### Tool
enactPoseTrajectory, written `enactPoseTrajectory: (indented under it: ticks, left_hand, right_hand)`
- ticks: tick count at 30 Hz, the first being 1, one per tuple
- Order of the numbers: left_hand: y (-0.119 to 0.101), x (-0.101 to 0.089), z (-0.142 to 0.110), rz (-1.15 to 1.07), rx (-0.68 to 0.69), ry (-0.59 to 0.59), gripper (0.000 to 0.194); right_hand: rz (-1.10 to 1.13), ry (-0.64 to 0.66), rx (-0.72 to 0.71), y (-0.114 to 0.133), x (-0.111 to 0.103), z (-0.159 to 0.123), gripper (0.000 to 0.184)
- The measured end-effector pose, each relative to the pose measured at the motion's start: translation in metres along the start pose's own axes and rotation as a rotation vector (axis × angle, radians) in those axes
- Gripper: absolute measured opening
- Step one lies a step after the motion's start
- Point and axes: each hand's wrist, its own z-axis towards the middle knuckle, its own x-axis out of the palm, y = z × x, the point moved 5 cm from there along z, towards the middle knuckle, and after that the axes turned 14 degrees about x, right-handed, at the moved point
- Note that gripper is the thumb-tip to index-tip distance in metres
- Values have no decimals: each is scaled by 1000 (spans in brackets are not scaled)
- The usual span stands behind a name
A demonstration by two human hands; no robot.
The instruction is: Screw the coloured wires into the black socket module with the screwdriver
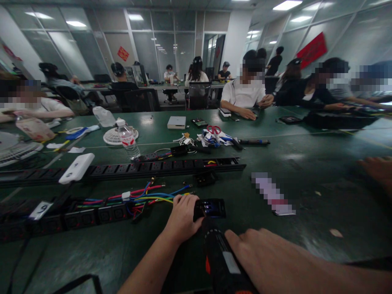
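My left hand [183,214] is closed on a small glossy black module [216,207] lying on the green table, beside the ends of several coloured wires [156,199]. These wires come out of an opened black power strip [82,218] on the left. My right hand [260,249] is wrapped round a black power screwdriver [222,257] with orange parts. Its tip points at the near side of the module; whether it touches a screw there I cannot tell. A second long black power strip [159,165] lies behind, with a white box [76,168] on top.
A water bottle [128,141] stands beyond the strips near a white fan grille [110,136]. Red-handled scissors [213,130] lie among cables and scraps. A blurred card [271,194] is on the right. Across the green table [306,163], a person in a white shirt [245,96] works.
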Motion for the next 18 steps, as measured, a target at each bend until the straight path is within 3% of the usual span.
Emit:
enactPoseTrajectory:
  ticks: [8, 18]
  left_hand:
    - [0, 0, 0, 9, 0, -7, 45]
    - [1, 2, 0, 11, 2, -8, 45]
  right_hand:
    - [-107, 21, 31, 25, -14, 8, 48]
    - [-130, 37, 44, 17, -11, 9, 53]
